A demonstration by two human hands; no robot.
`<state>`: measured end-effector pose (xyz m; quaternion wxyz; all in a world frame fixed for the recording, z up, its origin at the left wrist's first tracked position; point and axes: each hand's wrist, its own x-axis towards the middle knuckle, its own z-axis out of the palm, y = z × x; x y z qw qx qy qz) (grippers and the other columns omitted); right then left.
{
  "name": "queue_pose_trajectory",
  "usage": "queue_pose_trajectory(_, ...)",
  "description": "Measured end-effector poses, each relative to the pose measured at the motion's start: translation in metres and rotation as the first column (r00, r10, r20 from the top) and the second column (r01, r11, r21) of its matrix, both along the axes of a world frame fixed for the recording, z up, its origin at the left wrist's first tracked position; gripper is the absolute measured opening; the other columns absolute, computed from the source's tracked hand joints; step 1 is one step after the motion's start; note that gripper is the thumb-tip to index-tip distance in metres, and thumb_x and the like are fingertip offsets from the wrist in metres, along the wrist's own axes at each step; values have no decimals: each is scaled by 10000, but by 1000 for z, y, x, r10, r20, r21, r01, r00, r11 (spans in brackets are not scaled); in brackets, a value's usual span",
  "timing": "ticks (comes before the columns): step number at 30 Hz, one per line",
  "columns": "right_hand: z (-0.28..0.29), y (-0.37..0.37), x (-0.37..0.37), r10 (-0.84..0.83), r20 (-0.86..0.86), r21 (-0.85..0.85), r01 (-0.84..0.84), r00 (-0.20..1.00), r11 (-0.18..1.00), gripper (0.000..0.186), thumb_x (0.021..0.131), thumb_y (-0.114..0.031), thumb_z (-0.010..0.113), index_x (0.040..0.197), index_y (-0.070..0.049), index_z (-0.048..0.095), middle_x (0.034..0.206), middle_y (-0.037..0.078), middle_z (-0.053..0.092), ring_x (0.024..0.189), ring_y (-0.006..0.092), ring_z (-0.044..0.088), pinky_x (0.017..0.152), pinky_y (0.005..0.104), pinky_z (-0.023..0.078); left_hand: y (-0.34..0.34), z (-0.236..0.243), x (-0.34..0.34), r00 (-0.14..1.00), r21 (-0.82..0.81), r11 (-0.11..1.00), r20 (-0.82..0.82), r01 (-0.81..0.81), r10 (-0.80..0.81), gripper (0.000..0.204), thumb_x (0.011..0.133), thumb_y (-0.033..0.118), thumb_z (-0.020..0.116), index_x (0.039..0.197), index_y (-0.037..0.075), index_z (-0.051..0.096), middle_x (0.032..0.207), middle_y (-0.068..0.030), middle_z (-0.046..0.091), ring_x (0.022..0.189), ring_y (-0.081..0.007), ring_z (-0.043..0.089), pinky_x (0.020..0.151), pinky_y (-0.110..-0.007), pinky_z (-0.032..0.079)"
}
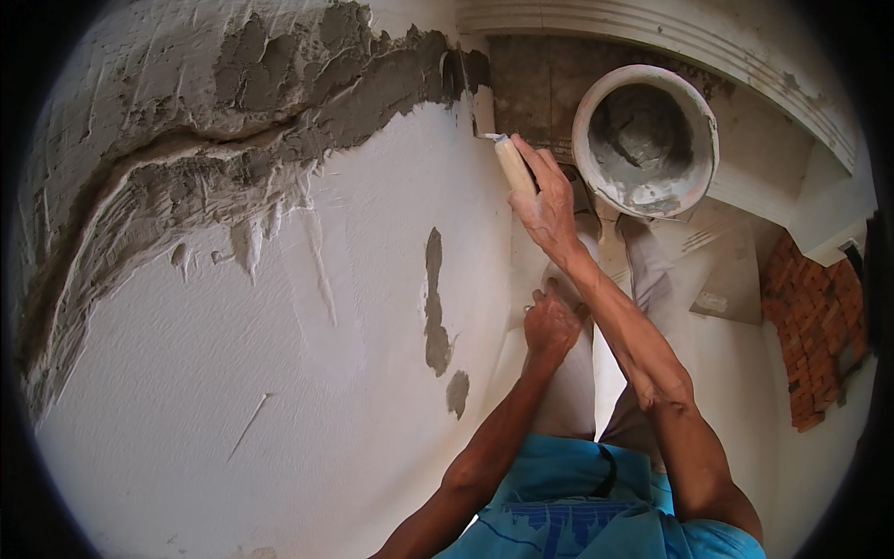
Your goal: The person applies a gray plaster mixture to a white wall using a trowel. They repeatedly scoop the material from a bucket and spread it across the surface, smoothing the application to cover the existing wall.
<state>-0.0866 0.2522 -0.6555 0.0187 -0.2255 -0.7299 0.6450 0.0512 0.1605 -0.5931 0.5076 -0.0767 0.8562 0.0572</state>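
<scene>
My right hand (545,205) grips the pale wooden handle of a trowel (515,168); its metal end is at the corner of the plastered wall (363,298), beside the top band of wet grey mortar (372,93). My left hand (552,324) is lower, in front of my leg, with its fingers curled; what they hold, if anything, is too small to make out. Just right of my right hand stands a round white bucket (703,154), crusted inside and holding grey mortar.
Stair treads and a ledge (698,37) curve along the top and right. A patch of exposed red brick (805,326) shows at the far right. My legs and feet are below the bucket. The wall at the left has a long crack and rough mortar patches.
</scene>
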Motion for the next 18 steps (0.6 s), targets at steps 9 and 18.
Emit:
queue_pose_trajectory(9,-2,-14,7,22,-98,81,-14,995,997,759,709,25,664,1455,-45,540,1114,154,591,983,349,639,831,427,545,-5,-2,3,1000,1,1000,4,-10,10,611,861,337,683,1360,9,550,1095,-271,634,937,-503,677,836,-553,559)
queue_pose_trajectory(18,29,-37,24,7,-113,17,-5,994,1000,815,694,41,681,1484,-69,513,1111,148,582,964,339,647,814,424,553,-30,-14,28,994,243,969,-96,-35,60,688,803,640,737,1142,44,678,1094,-232,725,985,-432,699,825,-531,537)
